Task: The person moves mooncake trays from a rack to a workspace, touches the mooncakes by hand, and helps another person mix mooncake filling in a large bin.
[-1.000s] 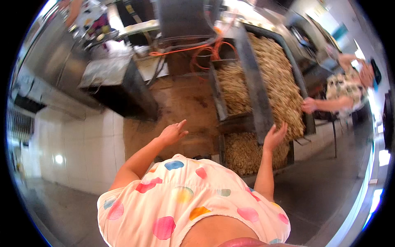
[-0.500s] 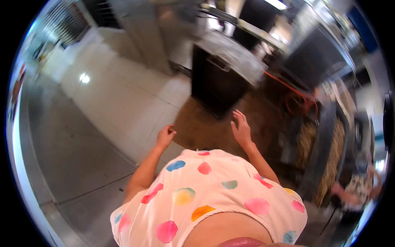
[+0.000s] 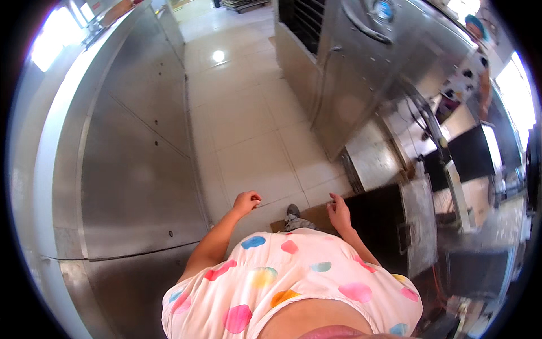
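My left hand (image 3: pixel 247 202) hangs in front of my body over the tiled floor, fingers curled inward and nothing seen in them. On its left stands a long steel-panelled unit (image 3: pixel 141 164), apart from the hand. My right hand (image 3: pixel 339 213) is held at the same height, empty, with the index finger stretched and the fingers loosely apart. Nearest to it is a dark, low box-like piece of equipment (image 3: pixel 375 217) with a worn metal panel and a handle on its right. Neither hand visibly touches anything. My grey shoe (image 3: pixel 292 210) shows between them.
A pale tiled floor (image 3: pixel 248 118) runs ahead between the steel unit and a tall steel cabinet (image 3: pixel 355 62) with a curved handle. A rack (image 3: pixel 245 5) stands far ahead. At the far right, another person (image 3: pixel 466 76) in a blue cap stands behind the equipment.
My view has turned left and the walkway now lies straight ahead. The dark equipment has shifted from the front to my right side. My left hand's fingers are curled more; both hands remain empty.
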### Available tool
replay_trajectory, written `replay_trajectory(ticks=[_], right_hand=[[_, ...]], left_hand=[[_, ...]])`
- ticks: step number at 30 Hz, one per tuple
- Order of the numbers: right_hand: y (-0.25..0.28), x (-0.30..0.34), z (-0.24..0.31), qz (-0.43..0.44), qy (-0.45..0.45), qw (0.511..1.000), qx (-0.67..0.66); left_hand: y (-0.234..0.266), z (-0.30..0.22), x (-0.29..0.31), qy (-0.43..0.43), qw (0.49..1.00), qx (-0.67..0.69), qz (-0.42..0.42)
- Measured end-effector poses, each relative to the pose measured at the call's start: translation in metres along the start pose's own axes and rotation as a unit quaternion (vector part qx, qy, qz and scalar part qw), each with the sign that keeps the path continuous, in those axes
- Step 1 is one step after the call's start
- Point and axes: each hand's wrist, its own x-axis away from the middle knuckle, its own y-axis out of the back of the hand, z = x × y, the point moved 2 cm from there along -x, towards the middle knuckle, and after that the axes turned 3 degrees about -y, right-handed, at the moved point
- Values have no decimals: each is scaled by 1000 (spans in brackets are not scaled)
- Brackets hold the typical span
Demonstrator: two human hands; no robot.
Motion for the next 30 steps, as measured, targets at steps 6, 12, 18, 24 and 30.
replay_trajectory(ticks=[6,12,18,24,30], right_hand=[[-34,-201,72,93,39,994,-49],[-97,-387,159,145,81,985,-36],[-191,-522,211,192,7,981,29],[-250,-673,149,350,-11,914,204],[-255,-781,111,273,-256,921,107]], left_hand=[[122,114,2,199,967,84,-136],[165,176,56,321,905,-278,-7],[324,107,-106,400,908,-45,-116],[470,120,-444,221,952,-193,-84],[598,-9,-712,76,981,-164,-67]])
